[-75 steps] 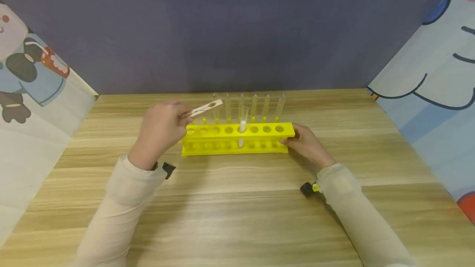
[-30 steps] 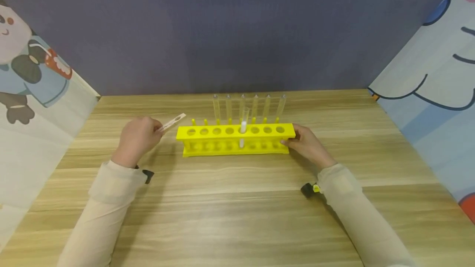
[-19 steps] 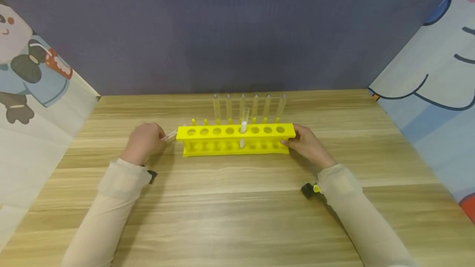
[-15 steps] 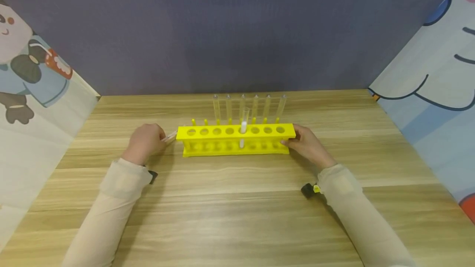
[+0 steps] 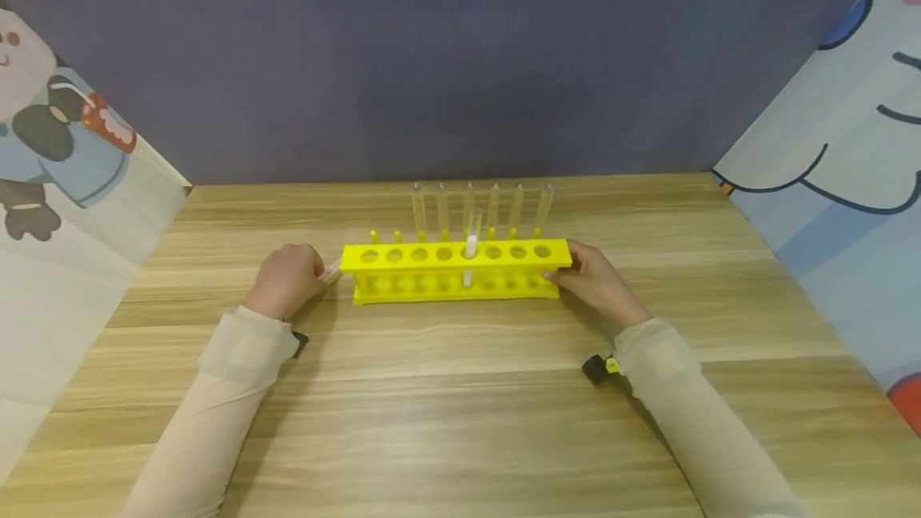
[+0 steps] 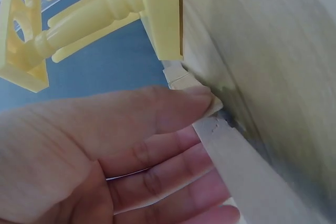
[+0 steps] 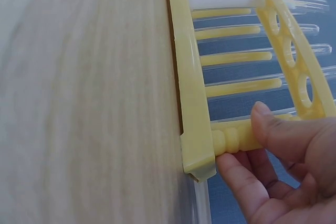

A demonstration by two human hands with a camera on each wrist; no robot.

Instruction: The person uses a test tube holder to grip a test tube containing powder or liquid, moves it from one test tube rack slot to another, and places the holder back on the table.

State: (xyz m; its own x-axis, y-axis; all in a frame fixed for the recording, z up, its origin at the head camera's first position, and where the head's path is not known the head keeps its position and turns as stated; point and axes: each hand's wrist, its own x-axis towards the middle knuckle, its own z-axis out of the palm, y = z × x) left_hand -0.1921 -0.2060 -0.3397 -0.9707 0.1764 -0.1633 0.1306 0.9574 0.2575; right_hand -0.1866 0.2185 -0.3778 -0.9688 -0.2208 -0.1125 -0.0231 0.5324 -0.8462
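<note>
My left hand (image 5: 288, 280) is low at the left end of the yellow test tube rack (image 5: 403, 264). It holds a wooden test tube clamp (image 5: 332, 271), whose far end points toward the rack's end. In the left wrist view the thumb lies over the clamp (image 6: 244, 161) near the tabletop, and the other fingers are behind it. My right hand (image 5: 596, 280) grips the rack's right end post between thumb and fingers. One test tube (image 5: 471, 246) with white contents stands upright in a middle hole of the rack.
Several clear test tubes (image 5: 494, 210) sit upside down on the rack's rear pegs. The rack stands on a wood-grain table (image 5: 460, 406). A dark wall (image 5: 446, 62) closes off the back, and printed panels (image 5: 849, 206) flank both sides.
My left hand has carried the wooden clamp from over the rack's left end out to the left, then down to table level and slightly back toward the rack. The right hand has stayed put.
</note>
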